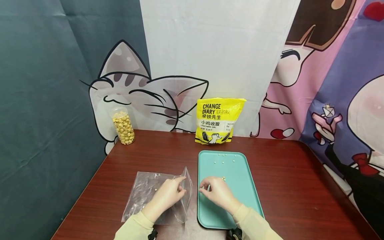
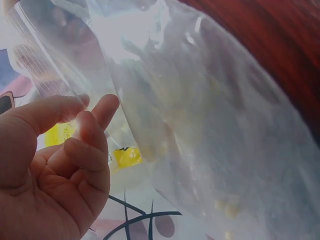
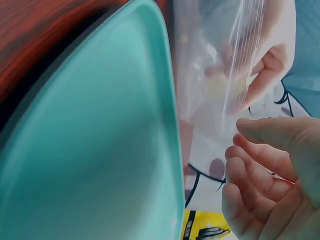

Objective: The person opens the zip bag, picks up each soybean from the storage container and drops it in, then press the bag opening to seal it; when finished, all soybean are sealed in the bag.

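A clear zip bag [image 1: 144, 190] lies at the front left, its mouth raised and gaping to the right. My left hand [image 1: 168, 194] holds the bag at its zip edge, with thumb and fingers [image 2: 92, 127] at the film. A few small pale beads [image 2: 230, 209] show through the plastic. My right hand [image 1: 218, 191] hovers over the left rim of the turquoise tray [image 1: 240, 186], fingers loosely bent. Its thumb and index tip stand slightly apart in the right wrist view, nothing visible between them. Several pale beads [image 1: 223, 179] lie on the tray.
A yellow snack pouch [image 1: 220, 121] stands upright at the back of the dark red table [image 1: 288, 186]. At the back left is a clear jar [image 1: 123, 126] of popcorn-like pieces. A cartoon cloth backdrop [image 1: 216, 50] hangs behind the table.
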The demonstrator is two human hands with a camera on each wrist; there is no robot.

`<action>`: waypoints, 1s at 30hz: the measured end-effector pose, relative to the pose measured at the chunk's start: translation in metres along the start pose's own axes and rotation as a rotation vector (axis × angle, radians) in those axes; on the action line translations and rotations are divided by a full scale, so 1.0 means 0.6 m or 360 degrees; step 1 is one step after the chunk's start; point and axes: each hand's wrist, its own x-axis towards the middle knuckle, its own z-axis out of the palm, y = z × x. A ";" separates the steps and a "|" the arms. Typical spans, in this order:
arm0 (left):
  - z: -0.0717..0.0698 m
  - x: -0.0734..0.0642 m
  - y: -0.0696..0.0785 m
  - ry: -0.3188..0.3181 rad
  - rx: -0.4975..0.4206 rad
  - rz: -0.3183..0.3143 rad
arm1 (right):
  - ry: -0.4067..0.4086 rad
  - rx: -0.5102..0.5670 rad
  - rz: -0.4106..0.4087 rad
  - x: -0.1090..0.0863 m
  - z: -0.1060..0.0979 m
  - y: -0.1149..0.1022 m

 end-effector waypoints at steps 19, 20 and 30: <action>-0.002 -0.003 -0.006 0.0005 0.0022 -0.0015 | -0.0061 -0.0019 0.0344 -0.027 -0.034 0.093; -0.002 -0.003 -0.006 0.0010 0.0025 -0.0013 | -0.0063 -0.0020 0.0361 -0.027 -0.036 0.096; -0.003 -0.005 -0.006 -0.0008 0.0019 -0.0039 | -0.0068 -0.0118 0.0542 -0.031 -0.050 0.120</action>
